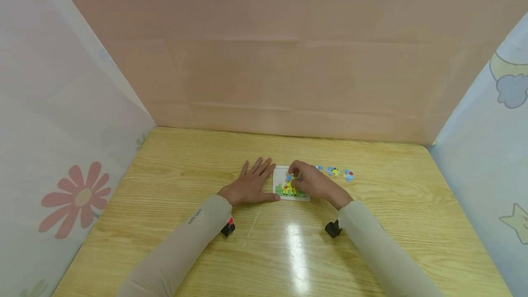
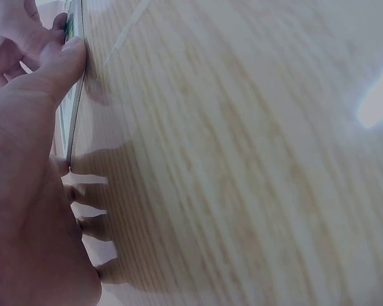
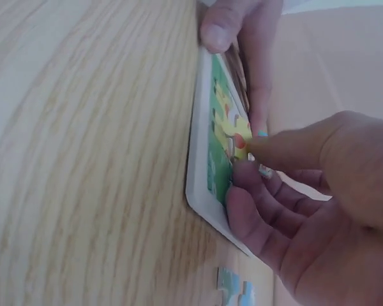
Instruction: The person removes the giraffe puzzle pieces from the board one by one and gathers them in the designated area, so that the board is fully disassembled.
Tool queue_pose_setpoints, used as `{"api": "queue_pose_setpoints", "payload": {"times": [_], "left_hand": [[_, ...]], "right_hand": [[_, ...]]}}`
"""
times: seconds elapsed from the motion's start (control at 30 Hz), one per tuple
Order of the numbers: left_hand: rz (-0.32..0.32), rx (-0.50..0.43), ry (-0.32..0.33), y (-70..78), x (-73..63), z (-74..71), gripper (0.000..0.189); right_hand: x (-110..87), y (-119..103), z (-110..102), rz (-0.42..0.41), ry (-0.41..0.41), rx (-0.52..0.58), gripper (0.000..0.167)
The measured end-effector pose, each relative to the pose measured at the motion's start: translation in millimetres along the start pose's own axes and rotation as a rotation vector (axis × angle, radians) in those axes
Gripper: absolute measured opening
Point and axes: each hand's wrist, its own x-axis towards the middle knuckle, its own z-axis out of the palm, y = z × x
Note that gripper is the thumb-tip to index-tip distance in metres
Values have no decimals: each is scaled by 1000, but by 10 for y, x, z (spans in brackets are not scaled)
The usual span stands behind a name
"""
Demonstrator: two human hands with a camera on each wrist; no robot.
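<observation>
A small white-rimmed puzzle board lies on the wooden table, its lower part filled with green and yellow giraffe-like pieces. My left hand is spread flat at the board's left side. Its thumb presses the near left corner, while the fingertips reach the left edge. Over the board, my right hand pinches a puzzle piece with blue and yellow on it. From the right wrist, thumb and fingertips meet at the picture's upper part, and they hide most of that piece.
Several loose puzzle pieces lie in a row right of the board, behind the right hand. A tan backdrop rises at the table's far edge. Patterned sheets stand left and right. Light glares off the table in front.
</observation>
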Motion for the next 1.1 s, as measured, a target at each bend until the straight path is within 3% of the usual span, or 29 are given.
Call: {"api": "queue_pose_setpoints", "payload": {"times": [0.33,0.8,1.1], "left_hand": [[-15,34,6,11,41,-1,104],[-17,34,8,18,10,-3,105],[-21,27,7,29,20,10,105]], "right_hand": [[-87,53,-124,9,29,139,17],[-278,232,-343,5,66,151,19],[-290,279,-327,-4,41,177,18]]}}
